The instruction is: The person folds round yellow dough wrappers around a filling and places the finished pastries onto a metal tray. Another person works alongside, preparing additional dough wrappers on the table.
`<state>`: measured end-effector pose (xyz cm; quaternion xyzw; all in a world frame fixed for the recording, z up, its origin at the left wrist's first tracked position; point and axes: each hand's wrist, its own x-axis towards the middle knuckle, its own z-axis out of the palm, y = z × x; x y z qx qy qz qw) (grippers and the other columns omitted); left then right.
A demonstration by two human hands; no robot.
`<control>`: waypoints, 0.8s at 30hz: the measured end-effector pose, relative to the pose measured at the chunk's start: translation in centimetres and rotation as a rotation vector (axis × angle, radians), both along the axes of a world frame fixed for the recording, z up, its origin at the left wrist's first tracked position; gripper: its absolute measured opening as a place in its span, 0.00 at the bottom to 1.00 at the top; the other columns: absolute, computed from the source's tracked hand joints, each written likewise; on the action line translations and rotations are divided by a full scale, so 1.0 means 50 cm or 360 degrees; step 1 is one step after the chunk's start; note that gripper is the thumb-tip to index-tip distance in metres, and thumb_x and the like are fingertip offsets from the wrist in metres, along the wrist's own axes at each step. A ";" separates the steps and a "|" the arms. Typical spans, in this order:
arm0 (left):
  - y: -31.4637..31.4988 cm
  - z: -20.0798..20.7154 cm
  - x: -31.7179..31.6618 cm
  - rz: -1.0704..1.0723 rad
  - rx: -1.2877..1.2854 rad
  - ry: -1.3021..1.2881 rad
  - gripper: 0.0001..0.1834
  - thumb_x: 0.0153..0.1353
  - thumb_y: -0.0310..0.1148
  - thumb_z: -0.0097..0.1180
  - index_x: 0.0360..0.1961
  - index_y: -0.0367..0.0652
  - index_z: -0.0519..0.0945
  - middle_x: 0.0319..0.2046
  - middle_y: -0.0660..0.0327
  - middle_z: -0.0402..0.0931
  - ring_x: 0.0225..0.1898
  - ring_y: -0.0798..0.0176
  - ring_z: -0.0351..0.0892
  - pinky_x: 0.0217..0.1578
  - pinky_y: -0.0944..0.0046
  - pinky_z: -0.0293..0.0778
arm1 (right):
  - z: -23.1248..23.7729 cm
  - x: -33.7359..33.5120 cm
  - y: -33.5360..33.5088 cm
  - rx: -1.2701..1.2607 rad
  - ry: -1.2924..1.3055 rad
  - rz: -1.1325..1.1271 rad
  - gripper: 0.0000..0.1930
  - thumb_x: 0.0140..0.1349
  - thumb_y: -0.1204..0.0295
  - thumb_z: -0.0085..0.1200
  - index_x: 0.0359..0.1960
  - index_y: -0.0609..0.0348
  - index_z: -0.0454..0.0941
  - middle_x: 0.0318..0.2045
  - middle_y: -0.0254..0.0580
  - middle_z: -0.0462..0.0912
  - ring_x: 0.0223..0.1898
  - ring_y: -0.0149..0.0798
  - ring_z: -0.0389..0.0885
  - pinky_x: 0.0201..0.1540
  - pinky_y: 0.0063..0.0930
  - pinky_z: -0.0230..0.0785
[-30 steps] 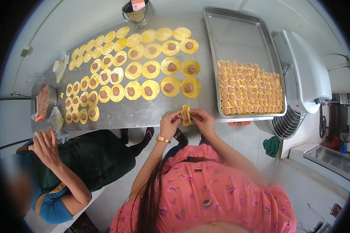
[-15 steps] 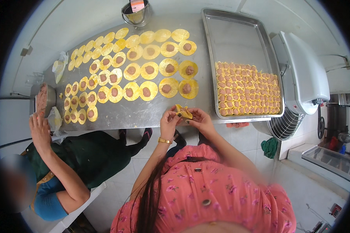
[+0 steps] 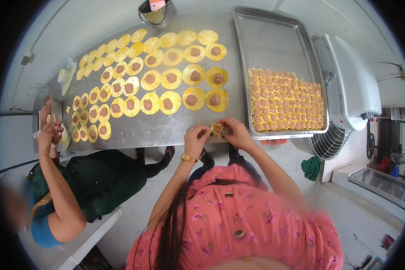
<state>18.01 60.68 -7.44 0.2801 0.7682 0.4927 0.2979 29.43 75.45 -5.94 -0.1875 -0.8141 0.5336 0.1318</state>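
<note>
A yellow dumpling, its wrapper pinched into points around pink meat filling, is held between my two hands just over the table's front edge. On its left side the fingers of my left hand are closed on the wrapper; a gold watch circles that wrist. My right hand pinches the opposite side. Beyond my hands, rows of round yellow wrappers lie flat on the steel table, many with a lump of meat in the middle. Those at the back are bare.
To the right, a large metal tray carries tight rows of finished dumplings in its near part. A mixer stands beyond it. A metal bucket sits at the back. At left, a co-worker's hands are near a meat bowl.
The wrapper in my hands has turned from a loose fold into a star-like shape with meat showing. The co-worker's hands have risen and come together beside the bowl.
</note>
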 end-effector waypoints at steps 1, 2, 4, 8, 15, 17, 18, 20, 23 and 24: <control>0.002 -0.001 0.003 0.0011 -0.0022 0.0164 0.08 0.47 0.18 0.57 0.30 0.38 0.78 0.36 0.60 0.76 0.33 0.67 0.78 0.31 0.71 0.75 | 0.002 0.004 -0.003 0.0029 0.0022 0.0020 0.20 0.42 0.85 0.52 0.42 0.63 0.72 0.34 0.45 0.75 0.36 0.44 0.78 0.39 0.30 0.70; 0.004 -0.001 0.005 0.0008 0.0054 0.0192 0.08 0.46 0.18 0.57 0.29 0.38 0.77 0.36 0.60 0.76 0.32 0.67 0.78 0.30 0.70 0.74 | 0.003 0.007 -0.006 0.0050 0.0078 0.0051 0.21 0.41 0.85 0.52 0.42 0.62 0.72 0.34 0.46 0.75 0.37 0.46 0.77 0.39 0.32 0.70; 0.007 0.000 0.007 -0.0004 0.0264 0.0242 0.07 0.44 0.18 0.58 0.27 0.38 0.77 0.35 0.59 0.77 0.31 0.65 0.78 0.29 0.69 0.74 | -0.001 0.007 -0.007 0.0061 -0.0003 0.0030 0.20 0.42 0.85 0.52 0.41 0.62 0.72 0.34 0.46 0.75 0.36 0.47 0.77 0.39 0.33 0.70; 0.012 0.012 -0.002 -0.0241 0.0101 0.0423 0.09 0.44 0.19 0.58 0.29 0.38 0.74 0.35 0.57 0.76 0.33 0.60 0.78 0.29 0.64 0.75 | -0.012 -0.007 0.009 0.0243 -0.0168 0.0123 0.20 0.41 0.84 0.53 0.41 0.62 0.72 0.35 0.46 0.74 0.36 0.51 0.76 0.39 0.36 0.70; 0.014 0.029 0.002 -0.0127 0.0011 -0.0008 0.13 0.47 0.20 0.58 0.36 0.36 0.73 0.34 0.56 0.77 0.35 0.61 0.80 0.31 0.67 0.77 | 0.011 0.003 0.031 0.0276 -0.0037 0.0231 0.18 0.44 0.83 0.51 0.41 0.61 0.72 0.32 0.50 0.75 0.35 0.53 0.75 0.38 0.39 0.69; 0.010 0.024 -0.002 -0.0180 0.0062 0.0020 0.13 0.47 0.20 0.58 0.37 0.36 0.74 0.35 0.56 0.76 0.35 0.61 0.80 0.31 0.67 0.77 | 0.012 0.007 0.018 0.0292 -0.0040 0.0148 0.17 0.45 0.82 0.50 0.41 0.61 0.72 0.32 0.51 0.75 0.35 0.54 0.75 0.38 0.40 0.68; 0.008 0.020 -0.007 -0.0233 0.0094 0.0103 0.14 0.47 0.20 0.58 0.37 0.36 0.74 0.35 0.56 0.76 0.34 0.61 0.80 0.31 0.67 0.77 | 0.012 0.005 0.014 0.0292 -0.0096 0.0123 0.15 0.46 0.82 0.50 0.40 0.61 0.72 0.31 0.50 0.75 0.34 0.54 0.75 0.37 0.40 0.68; 0.003 0.013 -0.016 -0.0314 0.0085 0.0261 0.13 0.47 0.20 0.58 0.36 0.36 0.75 0.37 0.56 0.76 0.33 0.61 0.80 0.31 0.68 0.76 | 0.008 -0.001 0.009 0.0204 -0.0172 0.0087 0.13 0.47 0.80 0.50 0.37 0.61 0.72 0.31 0.50 0.75 0.33 0.54 0.74 0.37 0.40 0.68; 0.003 0.004 -0.020 -0.0353 0.0067 0.0451 0.10 0.46 0.19 0.56 0.32 0.36 0.75 0.39 0.56 0.75 0.32 0.60 0.79 0.30 0.68 0.76 | 0.003 -0.012 0.012 0.0268 -0.0180 0.0082 0.08 0.49 0.79 0.50 0.33 0.62 0.73 0.29 0.48 0.75 0.33 0.54 0.74 0.35 0.40 0.68; 0.007 0.002 -0.017 -0.0329 0.0127 0.0497 0.09 0.45 0.19 0.56 0.30 0.35 0.74 0.40 0.56 0.75 0.32 0.59 0.79 0.30 0.68 0.76 | 0.001 -0.016 0.013 0.0318 -0.0119 0.0078 0.07 0.49 0.79 0.50 0.32 0.62 0.74 0.29 0.47 0.76 0.33 0.54 0.74 0.35 0.40 0.68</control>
